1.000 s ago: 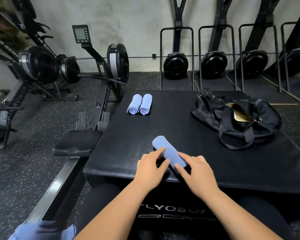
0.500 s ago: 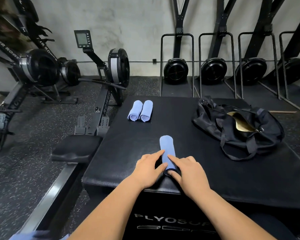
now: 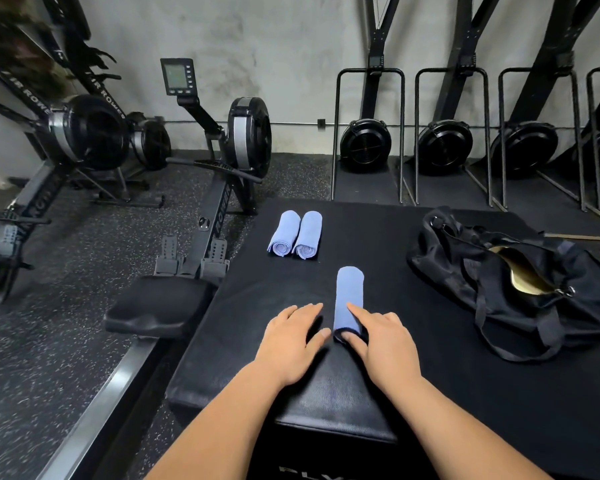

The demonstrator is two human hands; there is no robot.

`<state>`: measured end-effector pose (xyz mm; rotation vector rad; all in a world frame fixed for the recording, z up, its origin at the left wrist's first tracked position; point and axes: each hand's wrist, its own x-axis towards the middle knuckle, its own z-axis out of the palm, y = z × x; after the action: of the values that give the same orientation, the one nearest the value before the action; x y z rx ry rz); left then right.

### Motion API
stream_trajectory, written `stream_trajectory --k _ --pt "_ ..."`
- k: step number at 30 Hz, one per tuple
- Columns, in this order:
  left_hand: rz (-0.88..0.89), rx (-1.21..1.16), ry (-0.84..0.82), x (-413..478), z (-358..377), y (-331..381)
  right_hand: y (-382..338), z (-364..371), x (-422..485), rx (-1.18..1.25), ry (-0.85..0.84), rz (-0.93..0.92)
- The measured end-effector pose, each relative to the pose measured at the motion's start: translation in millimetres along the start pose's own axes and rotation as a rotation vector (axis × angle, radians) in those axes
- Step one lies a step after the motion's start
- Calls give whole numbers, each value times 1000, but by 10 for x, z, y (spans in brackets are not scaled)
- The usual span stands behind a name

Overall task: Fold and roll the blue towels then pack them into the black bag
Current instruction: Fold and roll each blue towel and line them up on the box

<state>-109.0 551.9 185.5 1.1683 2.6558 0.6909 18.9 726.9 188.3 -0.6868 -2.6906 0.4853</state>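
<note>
A rolled blue towel (image 3: 349, 297) lies lengthwise on the black padded box (image 3: 447, 393), pointing away from me. My right hand (image 3: 383, 339) rests on its near right side, index finger along the roll and thumb at the near end. My left hand (image 3: 291, 341) lies flat on the box just left of the roll, fingers apart, thumb tip by the roll's end. Two more rolled blue towels (image 3: 295, 233) sit side by side at the box's far left. The black bag (image 3: 492, 306) lies at the right, its top open on a gold lining.
A rowing machine (image 3: 236, 157) stands close to the box's left edge, its seat (image 3: 156, 303) level with my left hand. More rowers stand at the far left. Upright machines in metal racks (image 3: 368, 140) line the back wall.
The roll has turned from a diagonal to pointing straight away from me. My left hand has slid off it to the left, while my right hand stays on it.
</note>
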Motion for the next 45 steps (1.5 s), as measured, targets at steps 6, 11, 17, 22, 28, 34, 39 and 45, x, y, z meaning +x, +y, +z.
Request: stream_trajectory --k 6,11,17,22,28,34,39,45 --pt "-32 140 59 293 -14 -201 -50 142 429 7 25 38" --pt "-84 295 113 597 6 -291 -97 281 844 -41 25 77" --pt "-174 285 173 663 134 -305 -142 456 1292 -81 55 99" --pt "-176 267 198 674 143 -303 -154 552 1642 -85 51 115" --pt "-181 250 210 673 147 -296 -154 664 1935 -36 53 147" --pt "-177 271 209 684 152 -295 -180 739 2102 -1 57 169" --pt "-176 275 213 683 159 -298 -207 754 2193 25 49 167" --pt "-175 274 225 684 177 -316 -201 715 2259 41 5 157"
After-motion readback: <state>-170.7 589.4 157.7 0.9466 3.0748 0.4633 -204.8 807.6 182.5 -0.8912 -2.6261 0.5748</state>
